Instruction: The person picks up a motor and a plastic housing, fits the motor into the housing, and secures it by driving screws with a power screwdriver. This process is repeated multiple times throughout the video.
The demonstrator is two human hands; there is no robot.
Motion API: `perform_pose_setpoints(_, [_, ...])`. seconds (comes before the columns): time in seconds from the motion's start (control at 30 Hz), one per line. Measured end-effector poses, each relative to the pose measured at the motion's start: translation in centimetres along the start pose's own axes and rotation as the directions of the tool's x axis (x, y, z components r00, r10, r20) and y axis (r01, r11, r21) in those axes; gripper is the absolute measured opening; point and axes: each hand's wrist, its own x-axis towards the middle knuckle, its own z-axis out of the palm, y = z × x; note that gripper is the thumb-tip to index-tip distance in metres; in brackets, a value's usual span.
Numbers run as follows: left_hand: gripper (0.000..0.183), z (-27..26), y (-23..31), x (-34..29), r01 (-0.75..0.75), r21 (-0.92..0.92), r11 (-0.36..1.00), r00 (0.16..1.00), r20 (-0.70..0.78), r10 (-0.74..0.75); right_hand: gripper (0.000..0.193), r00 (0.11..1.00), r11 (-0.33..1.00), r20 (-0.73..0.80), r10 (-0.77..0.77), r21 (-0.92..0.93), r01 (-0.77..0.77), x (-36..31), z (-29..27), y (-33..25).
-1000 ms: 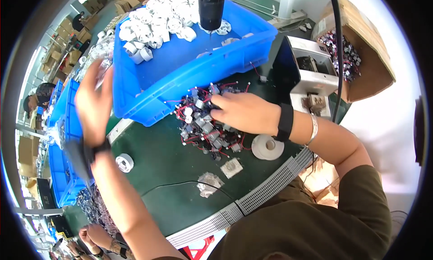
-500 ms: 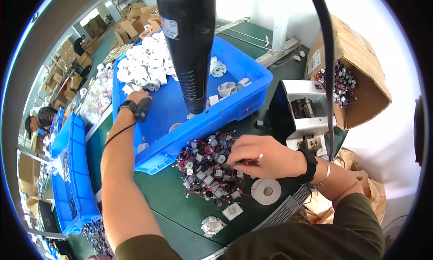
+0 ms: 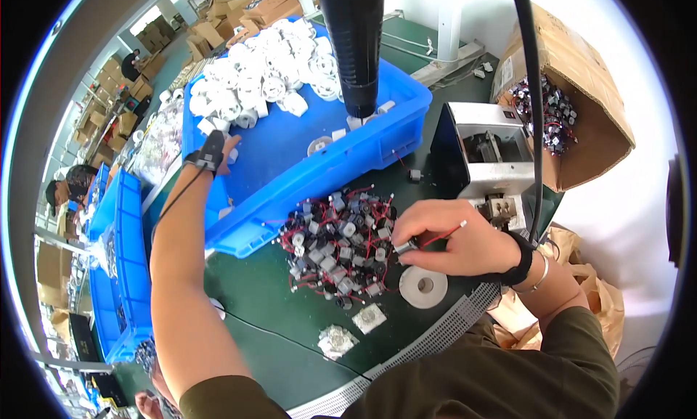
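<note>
My right hand (image 3: pixel 461 241) pinches a small grey motor (image 3: pixel 405 247) between thumb and fingers, its red wire and white plug lying across the palm. It is just right of a heap of similar small motors (image 3: pixel 337 248) with red and black leads on the green bench. My left hand (image 3: pixel 220 154), a dark device strapped at its back, is inside the blue bin (image 3: pixel 312 183) near its left wall. A white plastic part (image 3: pixel 232 156) shows between its curled fingers. Just beyond lies a pile of white round plastic parts (image 3: pixel 268 78).
A black cylindrical tool (image 3: pixel 353 49) hangs over the bin. On the right stand a metal-framed machine (image 3: pixel 490 150) and a tipped carton (image 3: pixel 581 107) of motors. A white ring (image 3: pixel 423 287) and two crumpled silvery pieces (image 3: pixel 337 342) lie near the front. Another blue bin (image 3: pixel 127 266) stands left.
My right hand has lifted away from the motor heap with a motor in its fingers. The left hand has drawn slightly back from the white pile, a white part now at its fingers. The view has shifted.
</note>
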Motion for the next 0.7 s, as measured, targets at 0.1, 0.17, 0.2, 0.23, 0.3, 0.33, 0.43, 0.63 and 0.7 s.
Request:
perform_pose_setpoints(0.1, [0.072, 3.6, -1.0, -0.4, -0.005, 0.297, 0.955, 0.999, -0.049, 0.020, 0.021, 0.997, 0.996, 0.006, 0.072, 0.053, -0.073, -0.1, 0.1, -0.6])
perform_pose_setpoints(0.17, [0.059, 1.7, -2.1, 0.5, -0.007, 0.086, 0.996, 0.976, 0.216, -0.012, 0.021, 1.000, 0.999, -0.010, 0.026, 0.028, -0.025, -0.1, -0.1, -0.6])
perform_pose_setpoints(0.2, [0.052, -3.6, 5.0, 0.5, -0.202, 0.302, 0.932, 0.956, 0.266, 0.121, 0.021, 0.997, 1.000, -0.075, 0.017, -0.015, -0.018, -1.0, -1.1, 0.3])
perform_pose_setpoints(0.23, [0.053, -1.4, 1.0, -1.7, -0.095, 0.140, 0.986, 0.994, 0.069, 0.086, 0.024, 0.999, 1.000, -0.032, 0.017, 0.001, -0.017, -0.6, -0.7, -0.7])
perform_pose_setpoints(0.3, [0.044, -4.7, 3.7, -4.0, 0.090, -0.633, 0.769, 0.990, -0.025, -0.136, 0.025, 0.995, 0.999, -0.096, -0.039, -0.002, 0.039, -0.8, -0.7, -0.8])
perform_pose_setpoints(0.33, [0.040, -7.5, 7.5, -6.5, 0.037, -0.870, 0.491, 0.970, -0.087, -0.228, 0.025, 0.985, 0.995, -0.135, -0.104, -0.002, 0.105, -1.3, -0.9, -0.2])
perform_pose_setpoints(0.43, [0.034, -11.8, 14.0, -13.6, -0.182, -0.974, 0.135, 0.975, -0.197, -0.103, 0.025, 0.983, 0.996, -0.183, -0.010, 0.085, 0.026, -2.8, -1.5, 0.3])
perform_pose_setpoints(0.63, [0.046, -9.0, 28.4, -21.2, 0.089, -0.979, -0.185, 0.913, 0.006, 0.407, 0.029, 0.965, 0.955, -0.137, 0.223, 0.230, -0.188, -5.5, -1.8, -1.0])
perform_pose_setpoints(0.7, [0.046, -7.2, 31.7, -21.2, 0.158, -0.980, -0.118, 0.894, 0.091, 0.439, 0.031, 0.961, 0.962, -0.201, 0.190, 0.231, -0.142, -6.3, -1.6, -0.9])
